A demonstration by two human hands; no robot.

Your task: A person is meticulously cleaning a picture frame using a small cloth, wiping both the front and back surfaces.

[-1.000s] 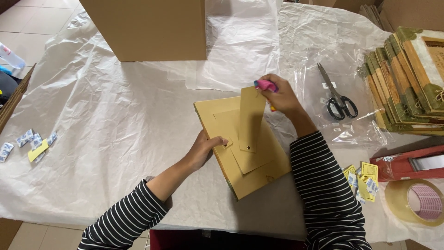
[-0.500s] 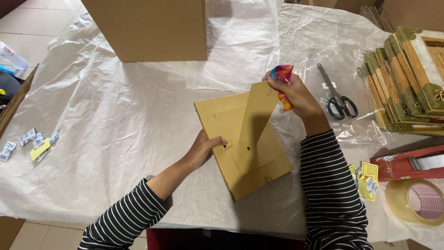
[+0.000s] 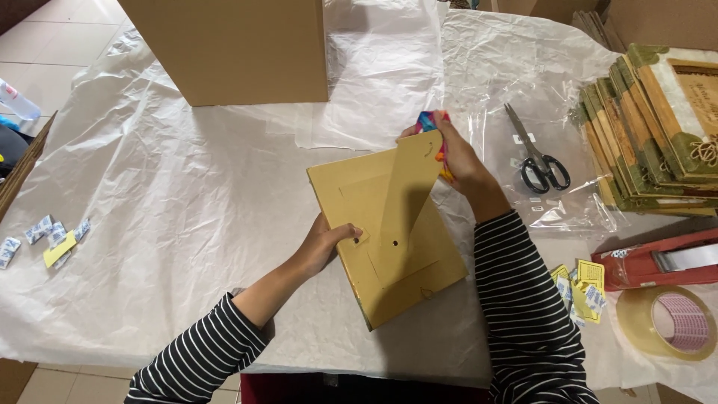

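White paper-covered table (image 3: 187, 224) bears scissors (image 3: 540, 153), tape roll (image 3: 666, 322), cardboard box (image 3: 239, 49)

Black-and-white striped long sleeves, pushed up the forearms, bare hands

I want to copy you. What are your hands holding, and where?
Left hand presses the frame back's left edge; right hand lifts its stand flap by the top end.
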